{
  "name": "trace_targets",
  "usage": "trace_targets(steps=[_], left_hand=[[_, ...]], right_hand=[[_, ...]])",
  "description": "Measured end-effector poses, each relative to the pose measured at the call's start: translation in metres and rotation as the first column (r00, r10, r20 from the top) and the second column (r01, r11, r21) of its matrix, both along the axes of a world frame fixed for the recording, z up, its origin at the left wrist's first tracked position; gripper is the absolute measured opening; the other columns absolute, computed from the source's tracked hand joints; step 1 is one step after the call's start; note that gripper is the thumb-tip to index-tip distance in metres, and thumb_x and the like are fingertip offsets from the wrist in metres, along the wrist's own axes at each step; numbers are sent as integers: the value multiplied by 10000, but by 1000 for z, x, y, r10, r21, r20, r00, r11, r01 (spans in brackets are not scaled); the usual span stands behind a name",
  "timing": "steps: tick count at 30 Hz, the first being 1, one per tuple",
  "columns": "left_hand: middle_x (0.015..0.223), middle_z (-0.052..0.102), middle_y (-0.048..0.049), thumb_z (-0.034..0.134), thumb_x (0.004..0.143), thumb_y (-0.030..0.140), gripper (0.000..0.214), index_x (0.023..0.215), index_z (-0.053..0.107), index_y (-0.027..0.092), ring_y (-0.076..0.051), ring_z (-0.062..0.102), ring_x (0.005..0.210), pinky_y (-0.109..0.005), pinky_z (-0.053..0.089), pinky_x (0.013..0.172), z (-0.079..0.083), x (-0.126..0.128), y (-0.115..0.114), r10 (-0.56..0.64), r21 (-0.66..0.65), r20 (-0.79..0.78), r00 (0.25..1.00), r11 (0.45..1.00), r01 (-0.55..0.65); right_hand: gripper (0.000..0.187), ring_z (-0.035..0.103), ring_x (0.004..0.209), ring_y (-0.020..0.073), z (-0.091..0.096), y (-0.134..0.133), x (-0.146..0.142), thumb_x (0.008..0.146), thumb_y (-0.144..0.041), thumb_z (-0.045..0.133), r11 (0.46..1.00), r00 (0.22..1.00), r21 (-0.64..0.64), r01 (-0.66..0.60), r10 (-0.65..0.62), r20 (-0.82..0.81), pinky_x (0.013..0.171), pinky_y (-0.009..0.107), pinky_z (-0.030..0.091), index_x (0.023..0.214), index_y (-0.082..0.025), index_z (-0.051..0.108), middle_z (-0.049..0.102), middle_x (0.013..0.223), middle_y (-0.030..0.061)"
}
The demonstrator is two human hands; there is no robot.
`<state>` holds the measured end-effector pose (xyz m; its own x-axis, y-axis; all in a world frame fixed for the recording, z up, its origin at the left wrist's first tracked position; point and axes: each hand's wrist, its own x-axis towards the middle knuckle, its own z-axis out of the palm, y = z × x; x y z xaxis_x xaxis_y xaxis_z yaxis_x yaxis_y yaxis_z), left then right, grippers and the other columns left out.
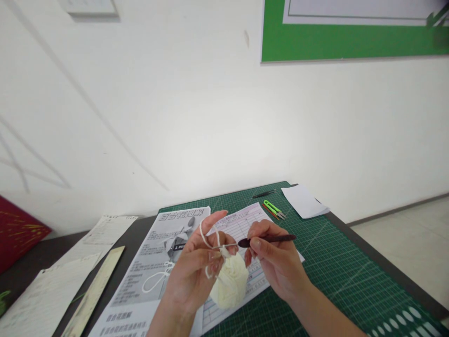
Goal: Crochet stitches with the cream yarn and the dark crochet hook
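In the lower middle of the frame, the right hand (280, 260) is gripping the hook (243, 243) by its dark handle; the left hand (192, 267) is pinching white yarn (225, 252) at its fingertips, a strand looping around the raised index finger; the hook's thin shaft is pointing left and crossing the yarn; the ball (229, 285) is showing just below, in front of the form (249, 217); right of centre, the snips (273, 208) and tweezers (264, 194) are lying on the mat (329, 262); at lower left, the ruler (96, 295) is slanting near the printed sheet (140, 276)
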<state>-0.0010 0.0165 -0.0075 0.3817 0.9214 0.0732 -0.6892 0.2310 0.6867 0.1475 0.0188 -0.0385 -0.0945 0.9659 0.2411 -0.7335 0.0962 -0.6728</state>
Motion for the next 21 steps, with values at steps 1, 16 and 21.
trace_targets(steps=[1,16,21], left_hand=[[606,621,-16,604,622,26,509,1097,665,199,-170,596,688,-275,473,630,0,0,0,-9,-13,6,1000,1000,9],[602,609,-3,675,660,66,514,1148,636,223,-156,583,699,-194,405,533,0,7,-4,142,26,-139,980,990,-139],[536,537,47,735,606,85,608,1181,617,247,-98,483,580,-175,409,554,-1,10,-4,172,9,-110,979,985,-172]], right_hand=[[103,595,493,61,0,0,0,675,-203,787,1000,1000,8,0,0,6,479,155,493,695,-181,688,647,619,-41],[87,610,576,71,-3,-1,-2,714,-214,762,994,990,100,52,-64,122,539,168,504,792,-205,725,649,706,-31],[116,636,733,126,-3,-2,-3,767,-255,713,993,987,122,-8,-11,159,638,230,544,871,-208,731,668,837,6]])
